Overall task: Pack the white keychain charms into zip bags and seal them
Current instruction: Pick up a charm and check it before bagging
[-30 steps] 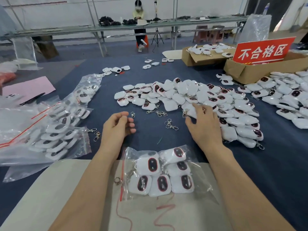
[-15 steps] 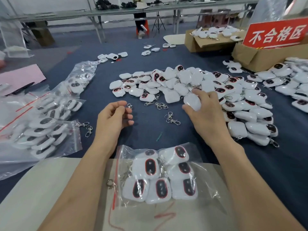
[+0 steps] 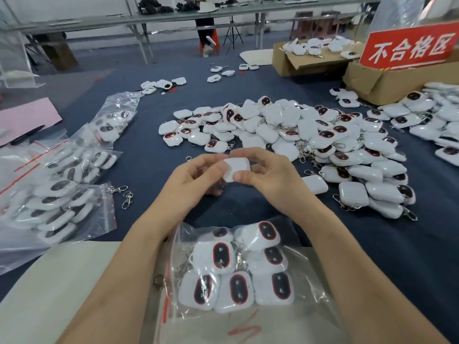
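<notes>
A single white charm (image 3: 238,167) is held above the dark blue table between both hands. My left hand (image 3: 196,180) pinches its left side and my right hand (image 3: 269,176) grips its right side with thumb and fingers. Just beyond them lies a large heap of white charms (image 3: 298,135) with dark oval faces and metal clasps. Between my forearms lies a clear zip bag (image 3: 238,269) with a red seal strip, holding several charms.
Filled zip bags (image 3: 57,194) lie at the left, with loose metal clasps (image 3: 124,194) beside them. Cardboard boxes (image 3: 387,80) and a red sign (image 3: 409,48) stand at the back right; more charms (image 3: 434,115) lie spread at the right. A pale board (image 3: 62,294) lies along the near edge.
My right hand lifted a charm out of the heap and drew it back toward me. My left hand came across and took hold of its other side.
</notes>
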{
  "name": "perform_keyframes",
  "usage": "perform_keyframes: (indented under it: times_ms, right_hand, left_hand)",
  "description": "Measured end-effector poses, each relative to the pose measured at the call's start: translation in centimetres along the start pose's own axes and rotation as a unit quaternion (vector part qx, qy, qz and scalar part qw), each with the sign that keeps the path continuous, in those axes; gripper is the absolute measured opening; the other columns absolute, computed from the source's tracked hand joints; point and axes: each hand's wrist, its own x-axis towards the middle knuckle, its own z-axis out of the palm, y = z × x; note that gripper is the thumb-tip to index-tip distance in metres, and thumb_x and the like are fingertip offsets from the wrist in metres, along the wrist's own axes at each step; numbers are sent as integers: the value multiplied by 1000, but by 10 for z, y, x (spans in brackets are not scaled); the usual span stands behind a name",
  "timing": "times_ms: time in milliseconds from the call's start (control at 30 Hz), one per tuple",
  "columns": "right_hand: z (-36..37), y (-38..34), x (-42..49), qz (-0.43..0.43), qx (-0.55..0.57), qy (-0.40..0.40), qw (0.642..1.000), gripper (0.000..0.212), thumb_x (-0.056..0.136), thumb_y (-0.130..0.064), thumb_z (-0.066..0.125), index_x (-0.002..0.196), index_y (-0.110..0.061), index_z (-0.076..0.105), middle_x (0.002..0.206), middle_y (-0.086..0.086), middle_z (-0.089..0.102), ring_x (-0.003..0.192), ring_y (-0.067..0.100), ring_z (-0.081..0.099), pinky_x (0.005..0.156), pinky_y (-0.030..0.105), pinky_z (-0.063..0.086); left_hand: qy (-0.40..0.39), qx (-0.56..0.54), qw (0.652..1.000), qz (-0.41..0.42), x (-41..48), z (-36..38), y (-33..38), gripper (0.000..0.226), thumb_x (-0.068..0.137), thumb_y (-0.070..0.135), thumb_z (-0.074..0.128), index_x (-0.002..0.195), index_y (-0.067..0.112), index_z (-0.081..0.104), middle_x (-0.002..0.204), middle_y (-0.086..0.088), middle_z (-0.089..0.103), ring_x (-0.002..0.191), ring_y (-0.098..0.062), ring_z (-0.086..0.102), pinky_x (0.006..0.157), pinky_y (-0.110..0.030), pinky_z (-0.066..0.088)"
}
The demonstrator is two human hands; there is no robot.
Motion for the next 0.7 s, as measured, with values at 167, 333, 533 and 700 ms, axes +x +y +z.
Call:
perform_keyframes:
  times_ms: [167,333,533,700]
  right_hand:
    - [4,6,1,-7,19,-9,1000,45,89,-5,73,125,-30,62,105,-2,74,98,9,71,88,20,54]
    - [12,7,2,63,109,82,989,9,96,-15,66,103,-11,71,80,5,75,73,16,73,67,20,58]
    - [13,8,-1,75,99,29,992,30,94,-20,69,124,-15,68,112,3,75,107,11,70,93,26,56]
    - [11,8,-1,52,96,35,993,32,94,-5,67,124,-18,67,110,-1,75,104,7,69,87,23,57]
  left_hand:
    - [16,54,998,31,-2,5,-1,25,91,37,72,115,31,72,104,2,76,85,-10,67,75,-24,57]
    - [72,69,993,62,-4,11,-1,18,92,17,75,106,28,70,105,10,75,94,-8,68,76,-26,58]
    - [57,137,987,69,-6,16,-2,23,90,23,77,107,33,67,116,10,68,105,-6,66,83,-20,54]
    - [76,101,990,58,-6,17,0,8,98,23,67,106,26,67,99,7,74,88,-6,68,79,-20,53]
